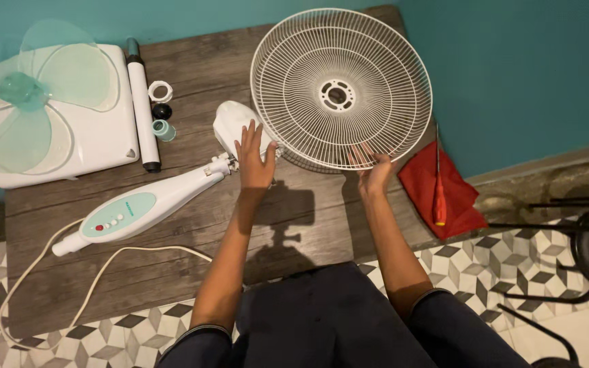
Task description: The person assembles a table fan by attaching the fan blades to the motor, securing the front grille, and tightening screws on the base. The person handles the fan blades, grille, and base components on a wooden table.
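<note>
Dark trousers (335, 320) fill the bottom edge, both bare forearms reaching forward over a wooden board (172, 266) laid on the patterned tile floor (90, 337). Left hand (253, 160) rests with fingers spread flat against the white motor housing (233, 123) and the near rim of the wire fan guard (341, 88), seemingly to steady it; not closed around anything. Right hand (375, 170) sits at the guard's lower rim, fingers curled through or behind the wires, looks like a loose hold, exact grip hard to tell. One guard, tilted up on edge, facing the camera, centre hole visible, at the board's far right. One fan neck with control panel (134, 208) lies flat, cord (49, 272) looping off the board. One white base (69, 116) at far left carries one translucent green blade (32, 95), stacked to save space probably. One white tube (143, 102) lies beside the base. Three small round parts (161, 110) bunched next to it: white ring, black knob, teal cap. One red-handled screwdriver (439, 184) lies on one red cloth (444, 187) at right, near the right hand. Black chair frame (581, 252) at right edge.
</note>
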